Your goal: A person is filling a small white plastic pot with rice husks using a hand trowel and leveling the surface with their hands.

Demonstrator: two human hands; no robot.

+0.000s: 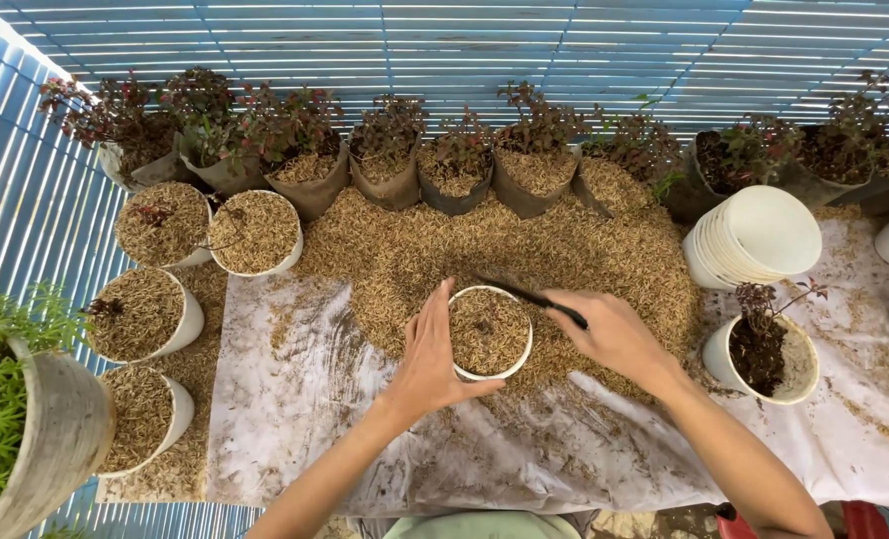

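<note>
Husk-strewn sheet: four filled white pots, left hand cupping a fifth.

I see my left hand cupping the near-left side of a white pot filled with husk. My right hand is just right of the pot, gripping a thin black tool that crosses its far rim. A husk heap surrounds the pot; stacked pots lie well right of it.
</note>
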